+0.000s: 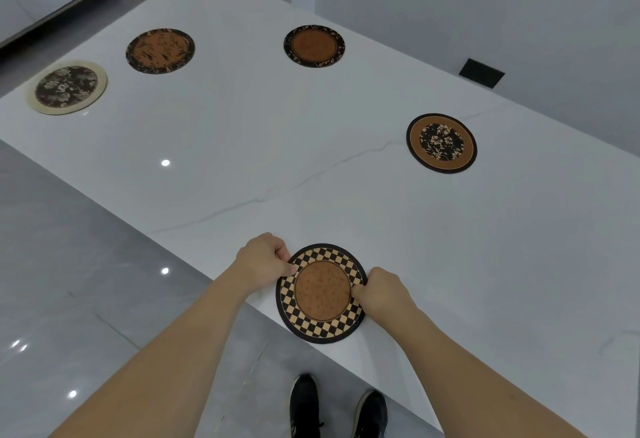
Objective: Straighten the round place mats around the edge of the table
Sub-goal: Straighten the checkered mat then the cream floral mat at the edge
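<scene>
1. The left hand (pixel 265 257) and right hand (pixel 381 290) each pinched an opposite rim of the checkered mat (pixel 321 293).
2. It lay at the near edge of the white surface (pixel 277 160).
3. It looked thin, light, fairly stiff and likely to slide easily, so rim grips suited it.
4. It was round, with a brown centre and a checkered border; four other mats lay well apart.

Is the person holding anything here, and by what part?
Yes: the checkered place mat, pinched at its rim on opposite sides, left hand on its left edge, right hand on its right, flat on the table.
</scene>
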`<state>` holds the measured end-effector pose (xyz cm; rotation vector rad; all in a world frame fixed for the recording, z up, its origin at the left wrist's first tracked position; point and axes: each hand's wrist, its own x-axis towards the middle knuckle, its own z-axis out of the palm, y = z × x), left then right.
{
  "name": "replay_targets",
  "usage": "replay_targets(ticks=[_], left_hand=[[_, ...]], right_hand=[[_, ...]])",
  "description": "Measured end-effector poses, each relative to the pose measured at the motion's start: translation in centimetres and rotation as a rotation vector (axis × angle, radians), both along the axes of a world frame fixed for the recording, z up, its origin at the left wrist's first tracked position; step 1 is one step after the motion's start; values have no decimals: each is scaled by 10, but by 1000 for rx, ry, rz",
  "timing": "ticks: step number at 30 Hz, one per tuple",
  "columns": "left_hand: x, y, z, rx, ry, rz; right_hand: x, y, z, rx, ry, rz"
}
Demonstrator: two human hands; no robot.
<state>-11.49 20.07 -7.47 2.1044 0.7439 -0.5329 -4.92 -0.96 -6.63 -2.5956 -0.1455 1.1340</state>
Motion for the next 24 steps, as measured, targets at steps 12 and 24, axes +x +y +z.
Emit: replay_targets(ticks=[12, 24], left_hand=[[-4, -5, -7, 149, -71, -64], [-51, -30, 75, 635, -510, -128]], right_hand=[[2, 3, 4, 1, 16, 42], [-10, 4, 104, 110, -447, 453]])
